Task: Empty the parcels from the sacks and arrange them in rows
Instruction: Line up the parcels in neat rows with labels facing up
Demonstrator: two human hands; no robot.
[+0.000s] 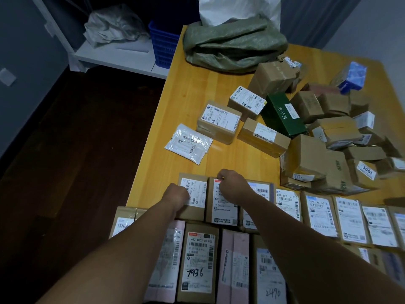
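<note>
Labelled cardboard parcels lie in two rows along the near edge of the wooden table [190,88]. My left hand [176,195] rests with curled fingers on the leftmost box of the far row [196,189]. My right hand [233,185] lies on the neighbouring box [223,212], its fingers curled over the box's far edge. A loose heap of unsorted boxes [324,137] fills the right middle of the table. An empty green sack [232,46] lies crumpled at the far end, with a white sack [236,9] behind it.
A flat white plastic mailer [188,142] and three separate boxes [219,121] lie between the rows and the green sack. A blue crate [163,43] and a crumpled grey bag [114,25] sit on a white shelf at the far left. Dark floor lies left of the table.
</note>
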